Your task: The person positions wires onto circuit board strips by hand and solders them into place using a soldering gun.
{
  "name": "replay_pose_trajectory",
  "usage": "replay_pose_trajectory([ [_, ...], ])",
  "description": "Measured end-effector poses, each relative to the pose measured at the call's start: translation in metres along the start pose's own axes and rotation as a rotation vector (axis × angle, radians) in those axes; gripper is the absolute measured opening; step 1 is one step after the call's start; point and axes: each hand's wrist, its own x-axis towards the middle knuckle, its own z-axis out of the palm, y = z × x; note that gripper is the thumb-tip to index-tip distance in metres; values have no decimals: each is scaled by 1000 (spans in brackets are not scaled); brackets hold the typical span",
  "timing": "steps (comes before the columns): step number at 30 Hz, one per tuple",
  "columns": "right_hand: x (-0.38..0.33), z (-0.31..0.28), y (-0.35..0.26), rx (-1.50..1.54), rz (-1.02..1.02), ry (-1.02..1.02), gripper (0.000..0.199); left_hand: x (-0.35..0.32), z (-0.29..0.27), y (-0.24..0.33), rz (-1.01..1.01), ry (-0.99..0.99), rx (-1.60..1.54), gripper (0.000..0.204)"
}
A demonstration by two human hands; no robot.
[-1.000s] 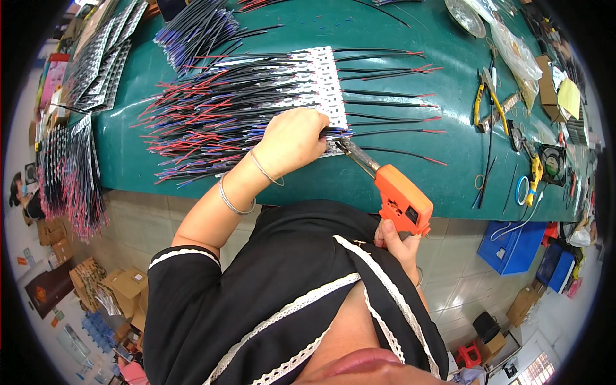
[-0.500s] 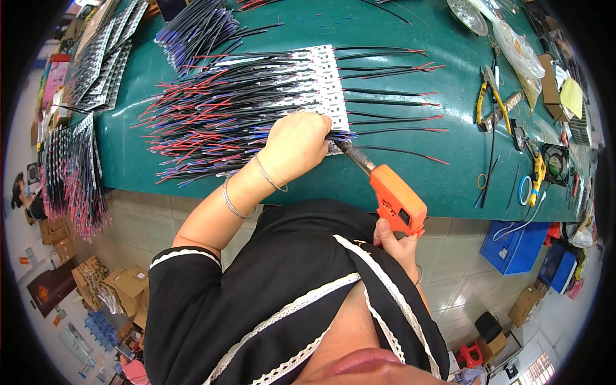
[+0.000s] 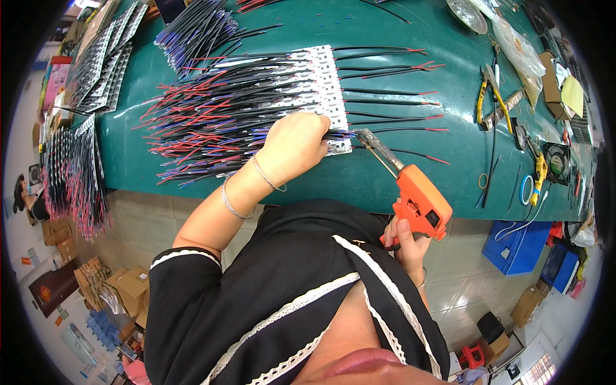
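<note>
My left hand (image 3: 296,146) is closed round a bundle of black wires (image 3: 338,135) with blue ends poking out past the fingers. It rests over the lower part of a white circuit board panel (image 3: 328,93), from which many black wires with red and blue tips (image 3: 186,122) fan out to the left. Several more black wires (image 3: 385,92) stick out from the panel's right edge. My right hand (image 3: 410,247) grips an orange soldering gun (image 3: 423,200) by its handle. The gun's metal tip (image 3: 364,133) points up-left, just right of the blue wire ends.
Everything lies on a green table (image 3: 256,38). Wire bundles (image 3: 199,32) and stacked wired panels (image 3: 106,58) are at far left. Yellow-handled pliers (image 3: 481,102), a blue tape ring (image 3: 526,189) and a small fan (image 3: 556,163) are at right. A blue bin (image 3: 513,250) stands below the edge.
The soldering gun in my right hand has moved right, its tip drawing away from beside my left fingers. My left hand stays nearly still, holding the wires.
</note>
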Motion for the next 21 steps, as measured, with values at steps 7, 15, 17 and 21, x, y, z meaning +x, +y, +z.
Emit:
replay_pose_trajectory([
  [7, 8, -3, 0, 11, -33, -31, 37, 2, -13, -16, 102, 32, -332, 18],
  [15, 16, 2, -6, -39, 8, -58, 30, 4, -16, -14, 19, 110, -215, 19],
  [17, 17, -1, -1, -60, 24, -104, 28, 4, -13, -17, 12, 105, -161, 19],
  [21, 17, 2, 3, -62, 57, -103, 31, 4, -13, -16, -41, 97, -126, 18],
])
